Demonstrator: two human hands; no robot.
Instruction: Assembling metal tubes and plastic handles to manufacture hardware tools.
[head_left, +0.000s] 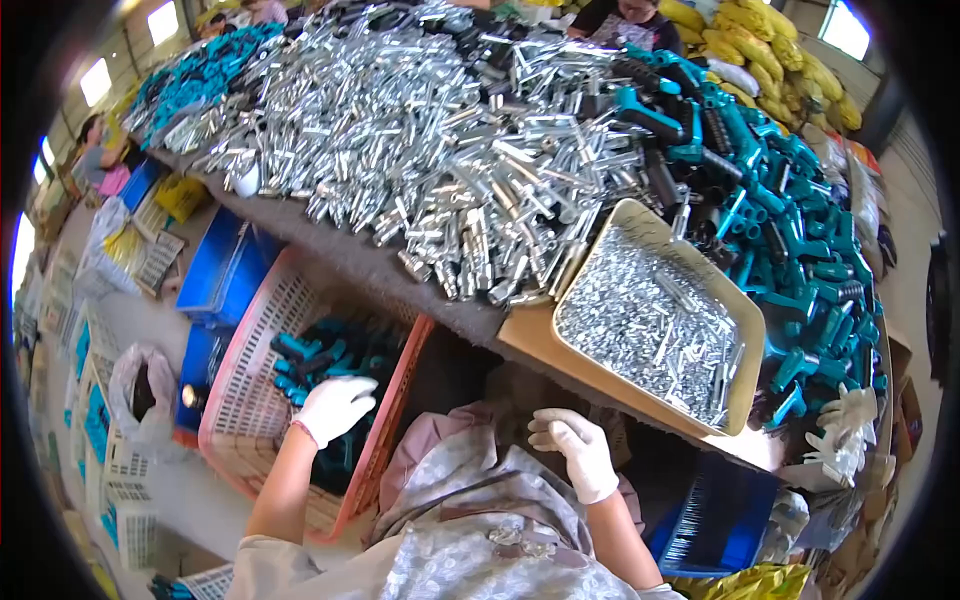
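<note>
My left hand [335, 410], in a white glove, is over a pink plastic basket [240, 375] on the left. Its fingers are stretched out, with nothing visible in them. Below and beside it in the basket lie teal-and-black handle-like tool parts [325, 352]; whether the hand touches them I cannot tell. My right hand [572, 450], also gloved in white, hovers in front of my lap, its fingers loosely bent and apart, holding nothing visible. Nearest to it on the table edge stands a beige tray [745, 345] of small shiny metal pieces [650, 315].
Heaped silver metal parts [400, 120] cover the table, with teal tool housings [800, 260] along its right. Blue crates [225, 265] stand left of the basket. Spare white gloves [845, 435] lie at the right edge. Other people [640, 20] are across and left of the table.
</note>
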